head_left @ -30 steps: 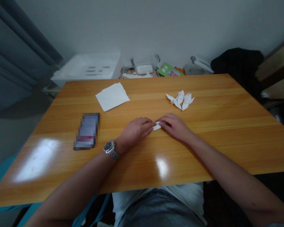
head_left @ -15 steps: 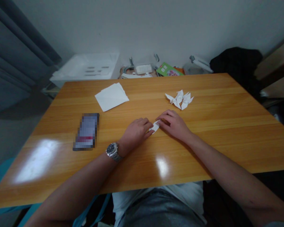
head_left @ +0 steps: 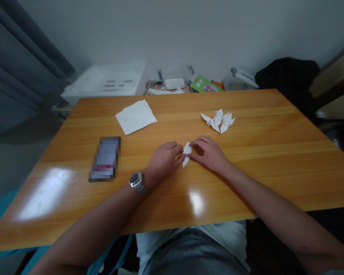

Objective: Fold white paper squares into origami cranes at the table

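A small folded piece of white paper (head_left: 186,149), narrow and pointed at both ends, is held between my two hands above the wooden table (head_left: 260,160). My left hand (head_left: 166,156) pinches its left edge between thumb and fingers; a metal watch (head_left: 137,181) is on that wrist. From the right, my right hand (head_left: 209,152) has its thumb and index fingertip on the paper's other edge. Several folded white paper figures (head_left: 218,120) with pointed tips lie bunched together beyond my right hand.
A stack of white paper sheets (head_left: 136,117) lies at the back left. Closer, on the left, is a phone (head_left: 105,158) with a blurred screen. Behind the table's far edge stand a white plastic tub (head_left: 117,78) and a green booklet (head_left: 205,84).
The folded paper has turned from a slanted position to nearly upright in view, showing more of its length. My right thumb has shifted left and nearer my left thumb.
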### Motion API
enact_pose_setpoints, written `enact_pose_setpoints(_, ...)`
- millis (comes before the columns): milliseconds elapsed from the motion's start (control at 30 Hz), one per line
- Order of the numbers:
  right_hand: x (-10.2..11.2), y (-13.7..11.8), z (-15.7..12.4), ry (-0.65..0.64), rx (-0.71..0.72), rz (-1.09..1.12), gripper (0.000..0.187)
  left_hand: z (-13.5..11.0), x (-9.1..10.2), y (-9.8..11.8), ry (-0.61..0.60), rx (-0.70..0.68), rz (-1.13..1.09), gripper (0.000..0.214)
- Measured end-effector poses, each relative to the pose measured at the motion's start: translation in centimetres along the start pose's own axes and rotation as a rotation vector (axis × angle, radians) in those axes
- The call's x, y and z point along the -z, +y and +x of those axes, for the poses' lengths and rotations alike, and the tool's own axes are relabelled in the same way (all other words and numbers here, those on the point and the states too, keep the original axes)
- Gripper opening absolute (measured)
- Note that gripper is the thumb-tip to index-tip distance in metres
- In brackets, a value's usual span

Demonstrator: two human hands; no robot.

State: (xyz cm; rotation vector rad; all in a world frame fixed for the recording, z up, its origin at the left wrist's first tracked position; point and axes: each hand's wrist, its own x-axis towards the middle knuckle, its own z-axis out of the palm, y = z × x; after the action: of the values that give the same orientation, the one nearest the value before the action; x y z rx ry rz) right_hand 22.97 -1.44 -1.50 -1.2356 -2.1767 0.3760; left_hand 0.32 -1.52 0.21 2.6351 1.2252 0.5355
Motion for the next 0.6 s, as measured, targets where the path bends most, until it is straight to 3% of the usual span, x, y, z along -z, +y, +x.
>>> enact_pose_setpoints(200, -0.19, 0.02, -0.03, 0.027, -0.025, 0.020, 0.025, 0.18, -0.60, -0.43, 0.042, 0.059, -0.066, 0.023)
enact_pose_setpoints(600, -0.28, 0.00, -0.06, 0.049, -0.052, 0.029, 0.030, 0.17, -0.50, -0.24, 0.038, 0.007, -0.046, 0.029)
